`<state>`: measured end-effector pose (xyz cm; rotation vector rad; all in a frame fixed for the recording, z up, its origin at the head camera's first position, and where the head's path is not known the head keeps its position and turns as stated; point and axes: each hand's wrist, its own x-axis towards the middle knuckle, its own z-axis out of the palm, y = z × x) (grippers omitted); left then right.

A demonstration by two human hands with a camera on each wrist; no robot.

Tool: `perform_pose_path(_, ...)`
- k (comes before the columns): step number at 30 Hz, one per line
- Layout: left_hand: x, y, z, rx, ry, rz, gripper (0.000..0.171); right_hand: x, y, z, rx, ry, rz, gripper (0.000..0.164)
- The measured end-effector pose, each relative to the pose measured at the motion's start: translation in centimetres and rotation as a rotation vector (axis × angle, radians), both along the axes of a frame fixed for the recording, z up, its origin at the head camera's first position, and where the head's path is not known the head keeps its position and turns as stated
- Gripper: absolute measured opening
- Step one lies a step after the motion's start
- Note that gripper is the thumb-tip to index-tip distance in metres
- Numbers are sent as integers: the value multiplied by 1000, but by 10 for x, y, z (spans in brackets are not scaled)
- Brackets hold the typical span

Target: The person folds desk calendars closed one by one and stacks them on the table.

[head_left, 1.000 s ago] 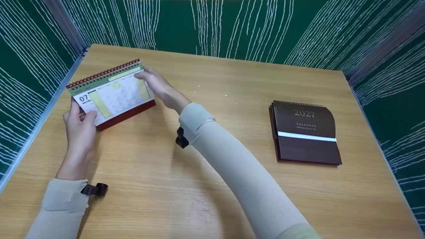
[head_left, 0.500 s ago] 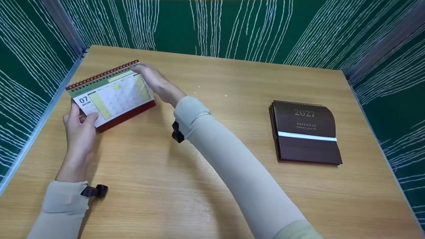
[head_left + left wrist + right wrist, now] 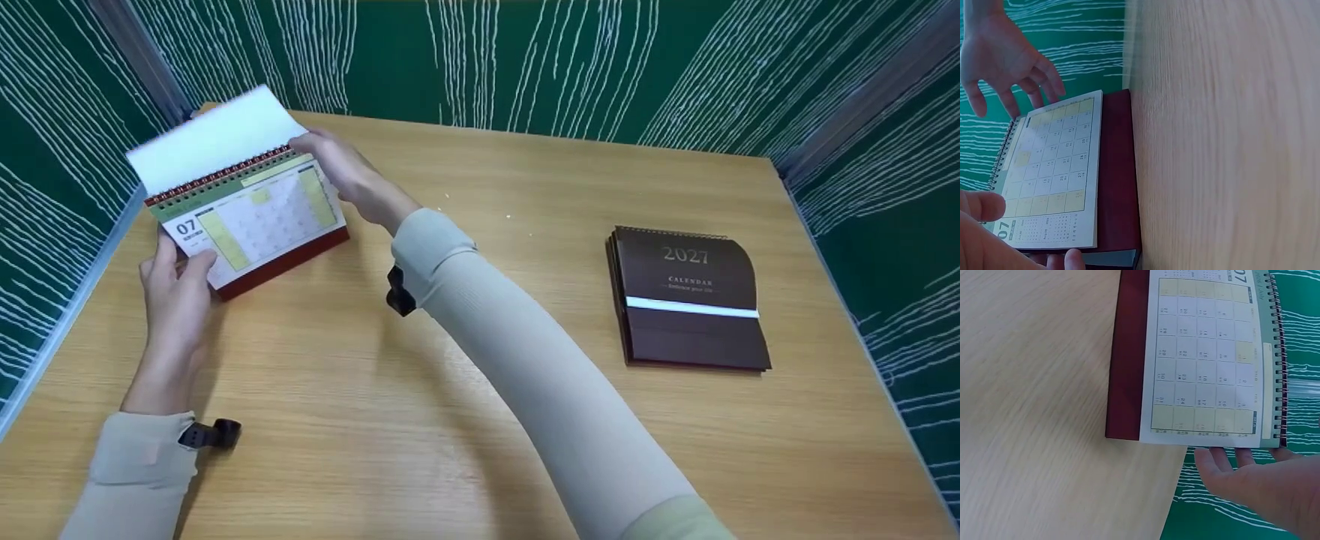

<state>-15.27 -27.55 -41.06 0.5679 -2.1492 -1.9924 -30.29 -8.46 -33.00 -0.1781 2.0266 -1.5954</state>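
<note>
A desk calendar [image 3: 266, 219] with a red base and a spiral along its top stands tilted at the table's far left. Its front page reads 07. My left hand [image 3: 178, 300] grips the left edge, thumb in front and fingers behind. A blank white sheet [image 3: 217, 141] stands up beyond the spiral. My right hand [image 3: 346, 174] is at the upper right corner, its fingertips overlapping the spiral's end. In the left wrist view the fingers of that right hand [image 3: 1002, 59] are spread beside the calendar's edge; in the right wrist view, some fingertips are hidden behind it.
A dark brown 2027 calendar [image 3: 694, 330] with a pale band [image 3: 694, 308] lies on the wooden table [image 3: 480, 390] to the right. Small white specks lie near the middle. Green walls [image 3: 420, 60] with white streaks border the table.
A white sheet has come up behind the spiral. My right hand has shifted slightly up and left, from the page's front to the top corner. My left hand keeps its grip.
</note>
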Motion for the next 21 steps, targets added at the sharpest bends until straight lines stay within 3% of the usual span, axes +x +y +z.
perform_pose_path(7,3,-2,3,22,4,-3,50,1,6,7,-17,15,31,54)
perform_pose_path(21,8,-1,1,58,0,14,54,11,24,10,-79,56,82,54)
